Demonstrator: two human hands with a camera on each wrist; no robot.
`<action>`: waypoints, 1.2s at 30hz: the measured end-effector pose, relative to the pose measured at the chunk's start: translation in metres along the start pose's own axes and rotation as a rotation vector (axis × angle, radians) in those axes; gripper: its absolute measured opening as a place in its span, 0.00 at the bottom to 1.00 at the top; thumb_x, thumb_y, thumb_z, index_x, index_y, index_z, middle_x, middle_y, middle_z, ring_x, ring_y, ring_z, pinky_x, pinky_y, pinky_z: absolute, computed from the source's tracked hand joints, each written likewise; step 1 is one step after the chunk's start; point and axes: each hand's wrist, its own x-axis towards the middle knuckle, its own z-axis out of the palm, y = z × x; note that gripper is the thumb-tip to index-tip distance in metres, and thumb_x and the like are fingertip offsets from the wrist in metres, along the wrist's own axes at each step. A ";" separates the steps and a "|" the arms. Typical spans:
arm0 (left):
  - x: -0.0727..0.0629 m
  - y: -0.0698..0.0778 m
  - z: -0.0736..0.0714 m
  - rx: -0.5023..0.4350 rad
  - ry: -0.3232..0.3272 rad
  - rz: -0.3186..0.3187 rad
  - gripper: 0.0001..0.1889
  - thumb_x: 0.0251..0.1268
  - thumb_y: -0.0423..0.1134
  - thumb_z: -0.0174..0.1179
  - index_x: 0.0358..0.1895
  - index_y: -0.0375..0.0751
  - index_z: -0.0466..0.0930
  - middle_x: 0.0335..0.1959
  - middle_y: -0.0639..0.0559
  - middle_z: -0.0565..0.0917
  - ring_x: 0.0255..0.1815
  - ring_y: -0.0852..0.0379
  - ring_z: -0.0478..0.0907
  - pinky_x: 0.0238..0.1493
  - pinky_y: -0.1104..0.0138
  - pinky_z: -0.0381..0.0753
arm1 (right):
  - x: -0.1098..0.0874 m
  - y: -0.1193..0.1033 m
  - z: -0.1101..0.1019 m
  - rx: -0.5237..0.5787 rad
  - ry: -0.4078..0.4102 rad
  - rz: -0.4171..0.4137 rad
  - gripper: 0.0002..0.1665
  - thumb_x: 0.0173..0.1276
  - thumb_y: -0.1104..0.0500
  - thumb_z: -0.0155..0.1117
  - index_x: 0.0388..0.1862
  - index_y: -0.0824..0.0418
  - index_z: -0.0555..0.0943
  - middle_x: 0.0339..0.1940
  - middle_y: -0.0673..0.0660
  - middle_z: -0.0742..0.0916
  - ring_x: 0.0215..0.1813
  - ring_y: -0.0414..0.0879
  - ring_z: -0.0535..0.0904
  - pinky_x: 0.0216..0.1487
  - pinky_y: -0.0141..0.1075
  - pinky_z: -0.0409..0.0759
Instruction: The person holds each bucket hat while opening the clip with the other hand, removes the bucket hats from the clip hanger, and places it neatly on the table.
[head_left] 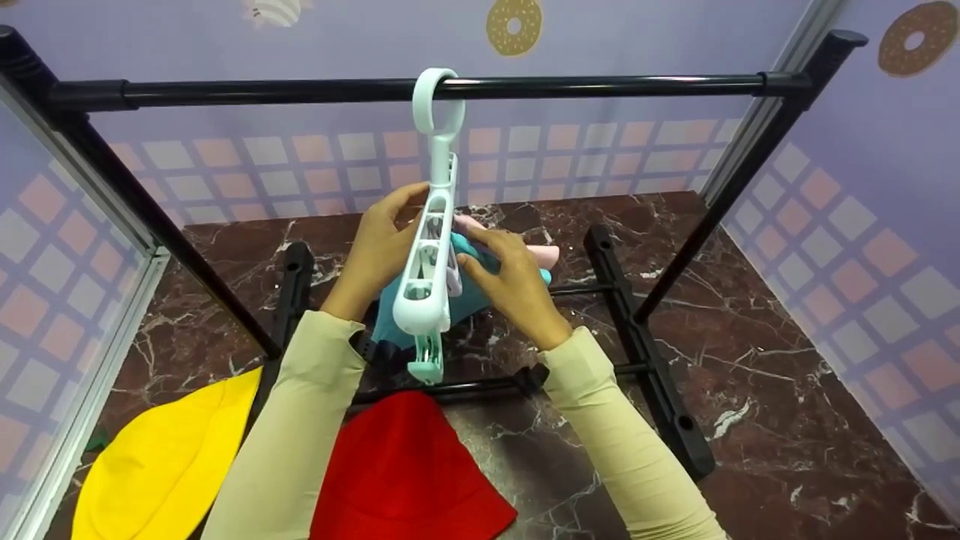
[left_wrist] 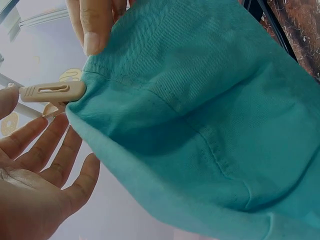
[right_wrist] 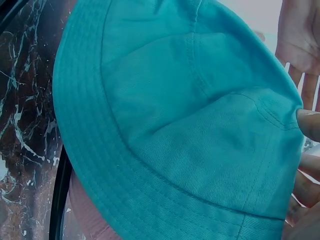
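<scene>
A pale mint folding hanger [head_left: 421,311] hangs by its ring hook from the black rail, seen nearly end-on. Below and behind it is a teal bucket hat [left_wrist: 200,100]. My left hand [head_left: 381,244] pinches a beige clip [left_wrist: 55,92] between thumb and fingertips, its other fingers spread. The clip's nose meets the folded edge of the hat. On the hanger's other side, my right hand [head_left: 514,274] pinches the hat near that edge, the thumb [right_wrist: 309,124] lying on the fabric. In the head view the hanger and hands hide much of the hat.
The black garment rack [head_left: 600,87] spans the view, its feet on a dark marbled floor [head_left: 772,390]. On the near side lie a yellow hat [head_left: 165,465] and a red hat [head_left: 405,480]. Something pink [head_left: 544,256] shows beyond my right hand. Patterned walls enclose three sides.
</scene>
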 end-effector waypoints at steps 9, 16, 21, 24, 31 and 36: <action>0.006 -0.002 0.004 -0.014 0.020 -0.014 0.23 0.69 0.38 0.56 0.65 0.36 0.71 0.58 0.43 0.79 0.58 0.48 0.77 0.62 0.59 0.73 | 0.003 0.000 0.005 -0.048 0.004 0.001 0.23 0.65 0.60 0.66 0.58 0.66 0.79 0.55 0.61 0.85 0.57 0.55 0.78 0.62 0.43 0.73; 0.007 0.002 0.006 -0.028 0.042 0.001 0.22 0.66 0.34 0.55 0.63 0.33 0.73 0.55 0.40 0.81 0.55 0.49 0.78 0.61 0.60 0.74 | 0.007 -0.001 0.007 -0.085 0.015 -0.012 0.21 0.66 0.60 0.65 0.56 0.66 0.80 0.53 0.60 0.86 0.54 0.55 0.79 0.60 0.43 0.74; 0.007 0.006 0.007 -0.007 0.048 0.004 0.21 0.67 0.35 0.54 0.62 0.32 0.73 0.55 0.39 0.82 0.56 0.48 0.79 0.62 0.60 0.74 | 0.008 -0.001 0.008 -0.095 0.029 -0.027 0.19 0.66 0.60 0.64 0.54 0.66 0.81 0.51 0.60 0.86 0.51 0.54 0.81 0.57 0.42 0.76; 0.006 0.010 0.007 -0.017 0.043 0.000 0.20 0.67 0.33 0.54 0.62 0.30 0.73 0.54 0.37 0.81 0.55 0.46 0.79 0.61 0.60 0.74 | 0.008 -0.001 0.009 -0.090 0.044 -0.038 0.18 0.66 0.60 0.64 0.53 0.66 0.82 0.50 0.60 0.87 0.50 0.54 0.81 0.55 0.41 0.76; 0.004 0.014 0.007 -0.039 0.039 -0.019 0.20 0.69 0.31 0.54 0.62 0.31 0.73 0.55 0.37 0.81 0.56 0.47 0.78 0.60 0.60 0.74 | 0.009 -0.001 0.010 -0.075 0.068 -0.026 0.14 0.66 0.59 0.65 0.47 0.65 0.85 0.44 0.58 0.89 0.46 0.51 0.83 0.51 0.40 0.79; 0.006 0.009 0.009 -0.003 0.043 -0.002 0.20 0.69 0.32 0.53 0.64 0.35 0.73 0.56 0.41 0.81 0.58 0.50 0.78 0.62 0.60 0.74 | 0.009 -0.002 0.009 -0.070 0.089 -0.023 0.12 0.65 0.60 0.65 0.44 0.66 0.86 0.41 0.59 0.89 0.42 0.52 0.83 0.45 0.41 0.79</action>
